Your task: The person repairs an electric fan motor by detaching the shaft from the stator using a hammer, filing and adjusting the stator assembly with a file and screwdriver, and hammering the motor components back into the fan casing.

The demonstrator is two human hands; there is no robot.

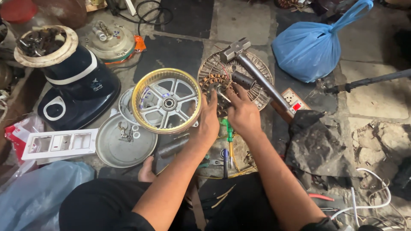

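Observation:
Both my hands rest on a round fan motor stator point(214, 83) with copper windings, lying on a ribbed metal motor cover point(261, 75) on the floor. My left hand point(208, 122) grips the stator's near edge. My right hand point(243, 112) pinches at its centre, beside a short dark metal sleeve point(242, 80). A hammer point(252, 72) with a steel handle lies across the cover, just beyond my right fingers. A gold-rimmed, spoked fan rotor housing point(167, 100) sits directly left of my left hand.
A dark blue mixer base point(79, 87) stands at left, with a white switch plate point(58, 143) and a round metal lid point(124, 143) holding small screws. A blue plastic bag point(310, 47) lies far right, a switchboard point(293, 100) and black cloth point(317, 141) nearer. Screwdrivers point(227, 145) lie below my hands.

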